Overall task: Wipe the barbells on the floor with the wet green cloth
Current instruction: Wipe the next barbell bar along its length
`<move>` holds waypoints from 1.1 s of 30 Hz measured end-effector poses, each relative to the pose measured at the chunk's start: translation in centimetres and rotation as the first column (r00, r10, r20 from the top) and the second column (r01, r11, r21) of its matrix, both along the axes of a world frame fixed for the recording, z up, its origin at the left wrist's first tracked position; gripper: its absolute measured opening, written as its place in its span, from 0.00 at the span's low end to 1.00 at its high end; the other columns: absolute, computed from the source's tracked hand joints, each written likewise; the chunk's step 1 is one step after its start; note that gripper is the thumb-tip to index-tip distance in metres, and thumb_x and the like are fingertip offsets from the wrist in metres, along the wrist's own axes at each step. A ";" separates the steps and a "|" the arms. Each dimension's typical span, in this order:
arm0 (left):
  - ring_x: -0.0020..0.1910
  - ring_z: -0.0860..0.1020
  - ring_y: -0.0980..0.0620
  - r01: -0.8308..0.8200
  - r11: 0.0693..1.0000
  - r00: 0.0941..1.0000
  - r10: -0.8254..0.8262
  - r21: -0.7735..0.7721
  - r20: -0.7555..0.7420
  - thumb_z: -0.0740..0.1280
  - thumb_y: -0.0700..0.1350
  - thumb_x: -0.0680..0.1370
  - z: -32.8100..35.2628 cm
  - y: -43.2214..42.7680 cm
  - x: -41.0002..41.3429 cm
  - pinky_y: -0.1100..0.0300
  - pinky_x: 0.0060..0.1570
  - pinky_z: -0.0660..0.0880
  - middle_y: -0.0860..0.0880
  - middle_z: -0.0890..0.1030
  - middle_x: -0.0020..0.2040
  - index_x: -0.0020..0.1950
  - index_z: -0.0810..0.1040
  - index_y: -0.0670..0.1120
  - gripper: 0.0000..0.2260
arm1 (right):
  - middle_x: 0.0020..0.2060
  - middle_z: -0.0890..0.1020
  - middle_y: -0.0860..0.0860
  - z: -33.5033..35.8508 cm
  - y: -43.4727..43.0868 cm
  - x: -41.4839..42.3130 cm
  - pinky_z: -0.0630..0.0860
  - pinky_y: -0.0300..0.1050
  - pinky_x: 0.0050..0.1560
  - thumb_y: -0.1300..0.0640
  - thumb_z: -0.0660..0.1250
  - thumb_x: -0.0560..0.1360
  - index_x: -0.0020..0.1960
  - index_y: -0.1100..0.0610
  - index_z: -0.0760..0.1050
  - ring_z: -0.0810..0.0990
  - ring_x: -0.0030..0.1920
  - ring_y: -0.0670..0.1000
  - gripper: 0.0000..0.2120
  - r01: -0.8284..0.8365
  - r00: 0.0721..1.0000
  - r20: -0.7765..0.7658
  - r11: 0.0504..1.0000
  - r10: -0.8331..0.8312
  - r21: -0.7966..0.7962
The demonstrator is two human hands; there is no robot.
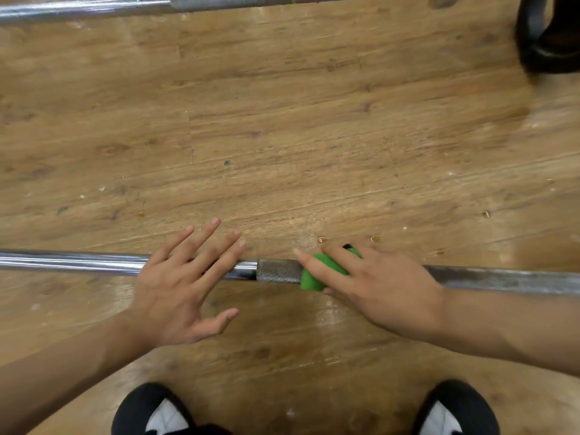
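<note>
Wood floor [282,120] carries the near bar [276,270] crosswise, long axis left to right before both hands. Right hand [376,284] wraps the cloth [314,276] round its knurled part; left hand [182,277], fingers spread and holding nothing, is over the chrome stretch beside it. Far bar [94,9] lies parallel, well apart.

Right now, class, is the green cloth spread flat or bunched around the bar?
Bunched. The green cloth wraps over the near barbell, gripped there by the right hand; none of it lies flat.
</note>
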State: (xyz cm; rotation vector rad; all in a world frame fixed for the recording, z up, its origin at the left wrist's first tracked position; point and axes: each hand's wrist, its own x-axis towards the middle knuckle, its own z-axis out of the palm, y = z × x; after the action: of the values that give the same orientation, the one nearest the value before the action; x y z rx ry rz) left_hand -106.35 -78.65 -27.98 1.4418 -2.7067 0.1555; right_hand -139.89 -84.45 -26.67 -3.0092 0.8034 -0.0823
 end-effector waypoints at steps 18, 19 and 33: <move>0.80 0.66 0.41 -0.063 0.997 0.998 0.063 -0.034 -0.007 0.53 0.66 0.82 -0.3 -8.2 0.1 0.39 0.77 0.62 0.44 0.76 0.74 0.77 0.74 0.44 0.34 | 0.70 0.76 0.59 -0.5 -6.3 -2.1 0.77 0.50 0.31 0.55 0.59 0.83 0.84 0.52 0.52 0.81 0.48 0.62 0.31 0.032 0.999 -0.034 0.983 -0.039 -0.183; 0.80 0.66 0.41 -0.064 0.998 0.998 0.064 -0.026 0.001 0.53 0.67 0.82 -0.3 -8.9 0.3 0.38 0.78 0.62 0.44 0.76 0.74 0.77 0.74 0.44 0.34 | 0.69 0.77 0.57 -1.0 -6.8 0.7 0.77 0.50 0.31 0.51 0.58 0.84 0.83 0.52 0.52 0.82 0.47 0.62 0.30 0.043 0.999 -0.015 0.981 -0.047 -0.191; 0.78 0.69 0.41 -0.037 0.998 0.999 0.037 -0.044 -0.009 0.49 0.71 0.81 -0.5 -17.7 0.6 0.39 0.79 0.59 0.43 0.79 0.70 0.75 0.75 0.42 0.39 | 0.71 0.76 0.60 -0.8 -14.1 -9.3 0.78 0.57 0.40 0.50 0.56 0.86 0.82 0.52 0.59 0.76 0.45 0.64 0.26 0.179 0.981 -0.040 0.961 -0.192 -0.210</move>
State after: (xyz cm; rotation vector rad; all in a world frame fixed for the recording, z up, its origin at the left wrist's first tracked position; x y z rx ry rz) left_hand -105.77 -96.31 -28.52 1.4777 -2.6537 0.2102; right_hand -149.20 -98.53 -27.43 -3.1303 1.1508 -0.0841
